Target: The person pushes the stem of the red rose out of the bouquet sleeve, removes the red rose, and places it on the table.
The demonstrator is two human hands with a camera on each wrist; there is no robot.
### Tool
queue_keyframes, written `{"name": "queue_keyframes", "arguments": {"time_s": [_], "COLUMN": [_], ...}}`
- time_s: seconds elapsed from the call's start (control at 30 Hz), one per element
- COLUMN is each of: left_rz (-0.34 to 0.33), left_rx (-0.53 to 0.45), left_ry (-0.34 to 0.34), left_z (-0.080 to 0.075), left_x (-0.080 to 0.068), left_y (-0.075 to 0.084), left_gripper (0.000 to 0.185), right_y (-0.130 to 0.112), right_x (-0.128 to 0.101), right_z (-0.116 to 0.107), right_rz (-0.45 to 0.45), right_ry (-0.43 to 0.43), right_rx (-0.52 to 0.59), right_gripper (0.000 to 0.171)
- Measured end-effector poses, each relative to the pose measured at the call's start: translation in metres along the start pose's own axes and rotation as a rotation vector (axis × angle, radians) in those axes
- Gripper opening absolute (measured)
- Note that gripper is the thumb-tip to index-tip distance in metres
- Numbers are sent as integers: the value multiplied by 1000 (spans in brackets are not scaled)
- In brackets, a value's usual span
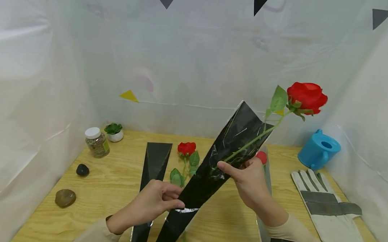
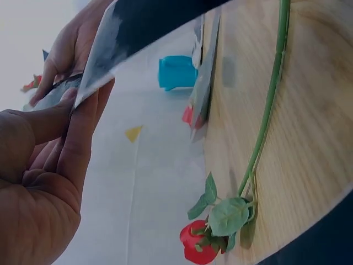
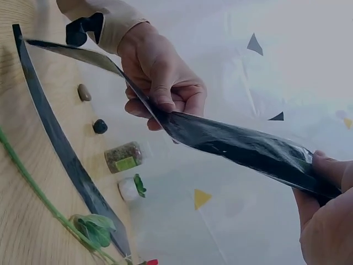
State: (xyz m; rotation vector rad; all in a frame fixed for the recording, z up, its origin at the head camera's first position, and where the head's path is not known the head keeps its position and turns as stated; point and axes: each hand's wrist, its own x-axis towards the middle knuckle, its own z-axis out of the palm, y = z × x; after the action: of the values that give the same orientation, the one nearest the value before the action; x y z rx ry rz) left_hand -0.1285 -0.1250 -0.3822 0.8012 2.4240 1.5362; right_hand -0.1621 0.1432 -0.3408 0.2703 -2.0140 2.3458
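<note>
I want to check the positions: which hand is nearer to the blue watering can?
The right hand. It holds the rose stem at the black sleeve, on the side of the watering can. The left hand pinches the sleeve lower, farther away.

1. A black sleeve [image 3: 231,141] stretches across the view, above the table [image 3: 22,221].
2. The left hand [image 3: 160,77] pinches its middle; the right hand [image 3: 325,215] grips its end at lower right.
3. A second black sleeve [image 3: 60,154] lies on the table beside a green stem [image 3: 33,190] with leaves [image 3: 96,229].
4. Two stones [image 3: 84,92], a jar [image 3: 122,157] and a small potted plant [image 3: 132,187] stand beyond.
</note>
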Motion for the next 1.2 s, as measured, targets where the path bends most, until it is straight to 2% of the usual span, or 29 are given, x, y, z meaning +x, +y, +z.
{"name": "queue_keyframes", "arguments": {"time_s": [0.03,0.07,0.1,0.13,0.23,0.4,0.53,0.67,0.8,0.87,0.9,1.07,1.13,1.2], "left_rz": [3,9,15,19,34,68,71,18,-27,-37,-45,-58,-50,-47], "left_rx": [3,4,1,1,5,12,8,-1,-43,-84,-101,-169,-179,-184], "left_ry": [-6,-13,-20,-28,-47,-81,-70,-33,-44,-69,-79,-112,-113,-110], "left_z": [-1,-3,-5,-7,-13,-14,-5,3,5,4,3,-3,-5,-6], "left_x": [-1,-2,-2,-3,-4,1,8,10,9,7,7,5,4,3], "left_y": [-1,-3,-4,-5,-5,1,10,18,20,21,21,20,20,20], "left_gripper": [31,30,29,28,25,11,21,33,30,19,19,48,45,46], "right_y": [-1,-2,-3,-3,-2,4,10,14,12,11,10,4,-1,-9], "right_x": [0,-1,-1,-1,-1,-3,-9,-16,-19,-19,-20,-19,-15,-9], "right_z": [-1,-1,-1,-1,1,7,17,25,27,27,26,23,18,12], "right_rz": [15,23,29,30,19,-16,4,26,-14,-32,-33,2,-2,-34], "right_ry": [13,6,-7,-18,-33,-92,-205,-276,-302,-318,-326,-417,-393,-331], "right_rx": [-10,-5,9,24,58,60,19,-104,-197,-214,-224,-211,-169,-76], "right_gripper": [32,25,28,40,56,68,65,60,62,62,61,51,34,24]}}
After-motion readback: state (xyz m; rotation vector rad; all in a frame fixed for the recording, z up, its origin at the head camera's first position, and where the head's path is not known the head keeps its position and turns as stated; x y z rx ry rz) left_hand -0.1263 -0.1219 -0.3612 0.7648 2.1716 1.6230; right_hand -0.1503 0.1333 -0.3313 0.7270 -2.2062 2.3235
